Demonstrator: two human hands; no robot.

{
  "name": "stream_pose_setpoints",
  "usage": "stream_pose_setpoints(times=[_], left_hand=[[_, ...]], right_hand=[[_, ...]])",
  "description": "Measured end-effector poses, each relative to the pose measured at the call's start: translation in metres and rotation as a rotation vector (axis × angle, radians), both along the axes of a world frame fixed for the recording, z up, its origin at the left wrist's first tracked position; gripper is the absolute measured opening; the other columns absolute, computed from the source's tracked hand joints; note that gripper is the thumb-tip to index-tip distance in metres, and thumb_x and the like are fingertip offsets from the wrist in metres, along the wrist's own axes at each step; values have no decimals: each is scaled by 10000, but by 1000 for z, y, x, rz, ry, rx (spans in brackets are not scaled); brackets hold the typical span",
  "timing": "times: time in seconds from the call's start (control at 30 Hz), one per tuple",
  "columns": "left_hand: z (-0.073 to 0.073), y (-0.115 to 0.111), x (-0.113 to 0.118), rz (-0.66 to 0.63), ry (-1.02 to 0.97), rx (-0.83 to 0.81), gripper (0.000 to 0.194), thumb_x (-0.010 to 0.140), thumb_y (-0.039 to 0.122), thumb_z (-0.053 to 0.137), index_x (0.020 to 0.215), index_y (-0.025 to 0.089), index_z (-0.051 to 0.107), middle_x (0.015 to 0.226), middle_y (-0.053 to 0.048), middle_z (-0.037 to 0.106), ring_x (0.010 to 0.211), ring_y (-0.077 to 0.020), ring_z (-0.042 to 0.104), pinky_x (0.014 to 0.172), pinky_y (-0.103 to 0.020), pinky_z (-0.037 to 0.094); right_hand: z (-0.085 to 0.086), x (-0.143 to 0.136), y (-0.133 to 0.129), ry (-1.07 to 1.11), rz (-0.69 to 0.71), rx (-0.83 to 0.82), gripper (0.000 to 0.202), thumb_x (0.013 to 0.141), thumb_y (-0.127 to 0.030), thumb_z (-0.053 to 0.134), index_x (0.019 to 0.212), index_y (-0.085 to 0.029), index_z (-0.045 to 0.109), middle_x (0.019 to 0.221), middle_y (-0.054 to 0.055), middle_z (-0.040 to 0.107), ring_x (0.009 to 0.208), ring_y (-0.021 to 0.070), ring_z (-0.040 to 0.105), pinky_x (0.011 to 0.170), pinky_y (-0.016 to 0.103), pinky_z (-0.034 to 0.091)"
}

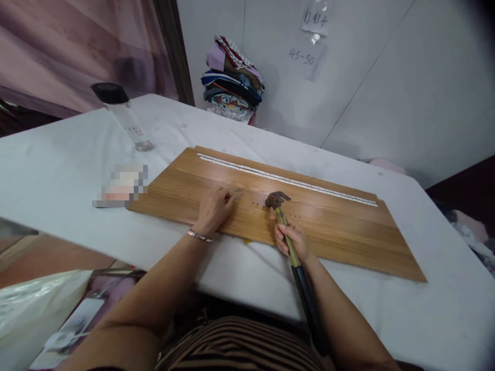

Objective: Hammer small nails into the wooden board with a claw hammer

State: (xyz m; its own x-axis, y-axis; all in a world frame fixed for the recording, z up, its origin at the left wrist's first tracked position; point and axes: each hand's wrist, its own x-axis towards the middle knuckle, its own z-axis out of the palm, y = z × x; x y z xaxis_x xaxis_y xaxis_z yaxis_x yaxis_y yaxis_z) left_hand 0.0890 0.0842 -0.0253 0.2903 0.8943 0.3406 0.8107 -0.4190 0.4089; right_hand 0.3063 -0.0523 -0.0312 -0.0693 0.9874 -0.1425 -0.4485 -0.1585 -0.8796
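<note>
A wide wooden board (348, 226) lies on the white table, with two white measuring strips (286, 179) along its far side. My right hand (291, 237) is closed round the yellow part of the handle of a claw hammer (297, 257); the rusty head is over the middle of the board. My left hand (215, 207), with a bracelet at the wrist, rests at the board's left part, its fingers pinched by a few thin nails (238, 194) that stick out past the fingertips. A row of small dark dots or holes runs across the board near the hammer head.
On the white table (170, 123) a clear bottle (129, 121) with a black lid stands at the far left, near a blurred flat item (121, 185). Folded clothes (234, 80) are stacked beyond the far edge. A plastic bag (42, 309) is at the lower left.
</note>
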Motion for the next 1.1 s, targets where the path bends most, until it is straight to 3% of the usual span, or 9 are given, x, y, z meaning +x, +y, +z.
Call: stream_pose_setpoints(times=[0.27, 0.43, 0.53, 0.67, 0.83, 1.1], left_hand=[[-4, 6, -2, 16, -125, 17, 220, 864, 322, 524, 876, 185, 695, 943, -76, 686, 907, -225, 600, 856, -362, 458], [4, 13, -5, 28, -243, -183, 263, 832, 340, 531, 934, 188, 719, 977, -52, 713, 906, -202, 625, 840, -310, 481], [16, 25, -8, 60, -181, -294, 301, 826, 339, 507, 973, 188, 722, 1000, -48, 723, 910, -216, 632, 819, -310, 488], [25, 47, -5, 75, 8, -179, 339, 857, 303, 440, 1013, 160, 705, 1131, -119, 690, 1050, -269, 599, 941, -382, 438], [15, 66, 5, 83, 171, -115, 359, 890, 299, 379, 1071, 156, 655, 1255, -164, 604, 1211, -312, 502, 1033, -490, 335], [-1, 73, 7, 109, 179, -101, 415, 901, 443, 378, 1105, 172, 617, 1270, -182, 570, 1255, -329, 437, 1032, -521, 308]], right_hand=[[-1, 2, 1, 7, 1, -8, 328, 801, -340, 651, 1068, -163, 579, 578, -86, 511, 283, 39, 353, 254, 176, 282], [1, 2, 2, 8, -10, 3, 392, 774, -373, 675, 1089, -163, 575, 569, -91, 510, 279, 41, 353, 248, 178, 286], [1, 2, 3, -4, -5, -2, 408, 762, -384, 684, 1091, -171, 571, 566, -93, 505, 281, 42, 352, 247, 176, 286], [1, 2, 4, -35, 12, -19, 413, 750, -401, 691, 1073, -169, 577, 563, -94, 502, 280, 38, 341, 243, 174, 279], [2, 1, 5, -38, -18, -11, 458, 732, -424, 706, 1086, -165, 576, 558, -98, 503, 280, 38, 344, 249, 173, 290], [1, 0, 5, -43, -8, -8, 448, 744, -417, 700, 1087, -159, 571, 564, -91, 503, 283, 42, 346, 251, 179, 275]])
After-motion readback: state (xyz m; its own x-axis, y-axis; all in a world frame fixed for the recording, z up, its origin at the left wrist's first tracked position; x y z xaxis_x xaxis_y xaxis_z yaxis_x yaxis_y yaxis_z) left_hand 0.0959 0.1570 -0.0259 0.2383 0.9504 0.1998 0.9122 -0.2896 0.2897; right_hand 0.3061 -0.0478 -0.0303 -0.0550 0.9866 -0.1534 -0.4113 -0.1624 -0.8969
